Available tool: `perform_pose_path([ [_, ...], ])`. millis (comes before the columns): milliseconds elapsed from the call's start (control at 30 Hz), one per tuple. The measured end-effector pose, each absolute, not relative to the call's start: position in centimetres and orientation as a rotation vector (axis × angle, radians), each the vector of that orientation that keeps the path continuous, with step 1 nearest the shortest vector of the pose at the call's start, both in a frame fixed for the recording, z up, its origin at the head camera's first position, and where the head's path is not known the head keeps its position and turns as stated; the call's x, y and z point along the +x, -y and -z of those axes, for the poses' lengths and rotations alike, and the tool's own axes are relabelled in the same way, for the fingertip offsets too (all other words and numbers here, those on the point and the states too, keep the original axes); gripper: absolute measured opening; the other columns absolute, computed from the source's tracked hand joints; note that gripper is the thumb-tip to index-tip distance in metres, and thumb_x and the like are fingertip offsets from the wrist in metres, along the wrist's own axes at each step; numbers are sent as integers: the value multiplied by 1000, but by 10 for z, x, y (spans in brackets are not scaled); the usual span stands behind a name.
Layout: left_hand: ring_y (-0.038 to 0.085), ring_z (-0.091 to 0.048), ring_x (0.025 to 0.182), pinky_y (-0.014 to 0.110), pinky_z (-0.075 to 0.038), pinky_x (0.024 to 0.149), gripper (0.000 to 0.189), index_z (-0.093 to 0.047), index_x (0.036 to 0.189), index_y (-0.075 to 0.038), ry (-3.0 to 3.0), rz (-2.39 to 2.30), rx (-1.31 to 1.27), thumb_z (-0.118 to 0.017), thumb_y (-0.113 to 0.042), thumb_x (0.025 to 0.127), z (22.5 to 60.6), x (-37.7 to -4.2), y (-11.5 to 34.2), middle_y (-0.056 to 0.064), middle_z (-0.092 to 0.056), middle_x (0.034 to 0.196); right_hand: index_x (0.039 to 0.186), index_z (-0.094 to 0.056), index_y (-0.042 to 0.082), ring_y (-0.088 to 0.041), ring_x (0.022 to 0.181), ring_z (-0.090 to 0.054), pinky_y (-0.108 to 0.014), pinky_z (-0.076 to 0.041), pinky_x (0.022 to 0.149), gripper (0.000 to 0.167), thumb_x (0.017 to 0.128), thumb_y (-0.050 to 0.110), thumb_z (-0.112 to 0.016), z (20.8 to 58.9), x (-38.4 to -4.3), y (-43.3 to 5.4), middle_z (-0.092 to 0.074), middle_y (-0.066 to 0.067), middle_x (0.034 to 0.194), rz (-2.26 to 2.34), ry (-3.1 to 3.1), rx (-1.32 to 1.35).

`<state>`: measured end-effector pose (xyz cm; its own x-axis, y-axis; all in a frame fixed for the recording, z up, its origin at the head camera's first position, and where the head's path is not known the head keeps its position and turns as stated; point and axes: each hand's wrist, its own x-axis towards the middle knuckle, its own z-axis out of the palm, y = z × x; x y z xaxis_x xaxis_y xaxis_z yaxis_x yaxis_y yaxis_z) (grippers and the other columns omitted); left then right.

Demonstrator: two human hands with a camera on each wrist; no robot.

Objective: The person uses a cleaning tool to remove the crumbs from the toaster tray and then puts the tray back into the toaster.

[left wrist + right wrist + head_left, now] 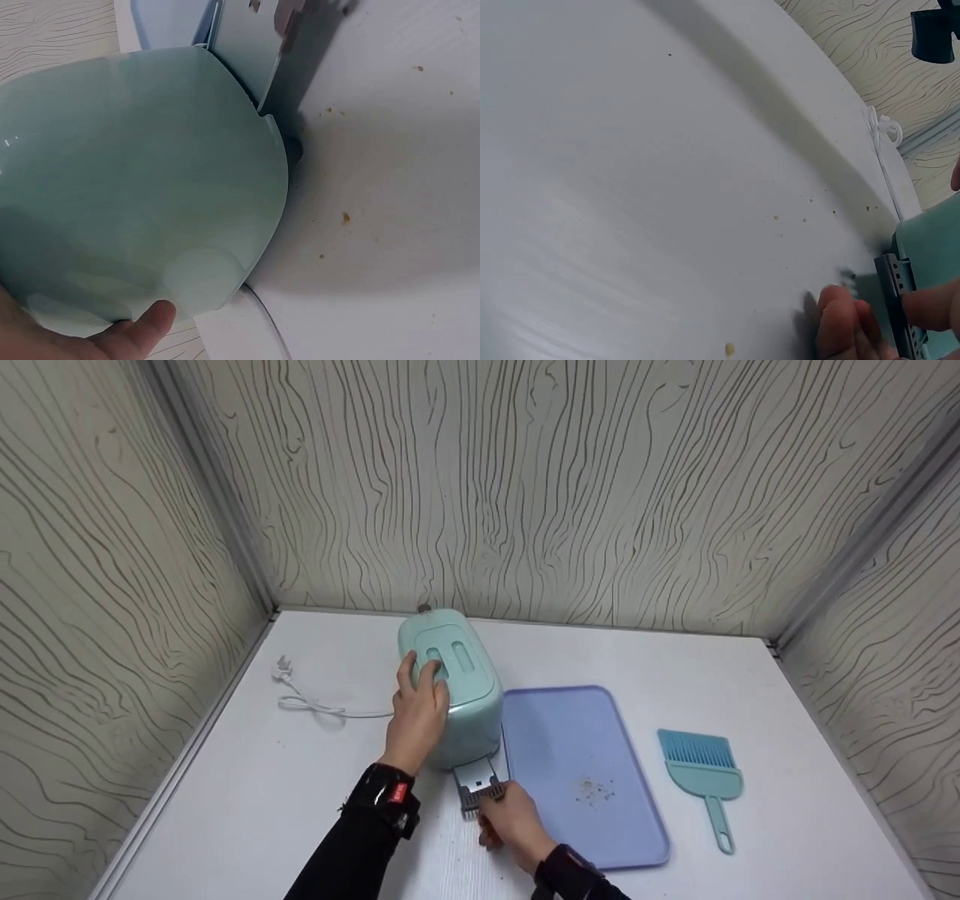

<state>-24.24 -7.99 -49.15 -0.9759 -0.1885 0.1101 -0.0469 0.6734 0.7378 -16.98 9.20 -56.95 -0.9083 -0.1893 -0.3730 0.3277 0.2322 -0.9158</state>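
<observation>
A mint-green toaster [476,727] stands with its two-slotted top facing up. My left hand [420,720] grips its near top from the left, fingertips at one slot. In the left wrist view, a digit shows at the edge of the toaster's smooth end [150,165]. A metal crumb tray [474,772] with a dark grey, ribbed end sticks partway out of the toaster's near base. My right hand [517,817] pinches this end at its right side. The right wrist view shows the thumb against the crumb tray's dark end [892,292].
Right beside the toaster lies a flat lavender tray [540,720] with a small pile of crumbs [594,791]. Farther right is a teal hand brush [705,780]. The white cord [322,707] and plug lie left. Crumbs [346,218] dot the white table near the toaster.
</observation>
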Motion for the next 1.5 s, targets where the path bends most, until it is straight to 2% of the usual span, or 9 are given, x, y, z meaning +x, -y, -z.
perform_pose_path([
  [267,52,-46,127,54,-54,72,44,-44,151,-23,2674,1202,182,-33,-35,110,493,-242,80,5,-10,168,92,-54,-1,-14,41,-60,-30,-51,40,16,86,5,-67,568,-182,-89,-64,-10,62,1371,-2445,-64],
  [433,53,-46,126,57,-54,73,43,-46,150,-23,2648,1209,169,-33,-33,110,494,-241,80,6,-12,167,84,-59,-2,-17,51,-59,-32,-49,44,19,80,5,-76,565,-189,-86,-62,-9,71,1158,-2702,-169],
  [600,51,-47,125,55,-54,74,44,-45,150,-23,2655,1207,173,-33,-34,110,496,-241,79,6,-12,167,83,-65,0,-18,64,-59,-35,-48,55,22,80,12,-83,565,-194,-83,-66,-9,76,970,-2892,-286],
  [833,51,-49,123,53,-53,71,43,-45,150,-23,2653,1195,175,-33,-33,110,496,-241,78,5,-13,167,76,-68,5,-20,62,-62,-36,-50,55,23,81,20,-84,571,-199,-84,-68,-6,72,873,-3034,-417],
  [1167,52,-49,123,55,-53,72,43,-46,150,-23,2640,1213,178,-33,-33,110,498,-242,74,3,-13,168,79,-72,3,-24,65,-68,-38,-52,57,28,79,27,-87,576,-209,-83,-72,-11,75,958,-3066,-407],
  [1267,52,-49,125,58,-54,74,44,-45,152,-22,2613,1231,165,-34,-31,110,499,-242,75,4,-12,169,80,-71,3,-26,67,-68,-41,-52,57,26,78,23,-87,576,-209,-83,-72,-12,77,1002,-3065,-399],
  [1367,50,-47,131,59,-54,78,46,-42,154,-19,2577,1254,142,-34,-29,110,500,-242,76,7,-10,170,91,-68,-2,-32,71,-70,-45,-54,61,30,74,14,-86,575,-210,-82,-72,-16,81,1053,-3064,-367],
  [1433,46,-44,138,55,-56,75,48,-39,156,-17,2561,1260,123,-33,-28,111,501,-242,77,9,-8,171,100,-65,-7,-37,75,-70,-49,-55,64,41,70,10,-86,575,-210,-81,-72,-20,84,1075,-3066,-354],
  [1500,41,-43,141,48,-56,68,49,-36,159,-15,2554,1264,119,-33,-27,111,502,-242,78,12,-5,171,110,-61,-11,-40,79,-70,-51,-57,69,53,70,9,-87,575,-211,-80,-71,-22,87,1091,-3054,-350],
])
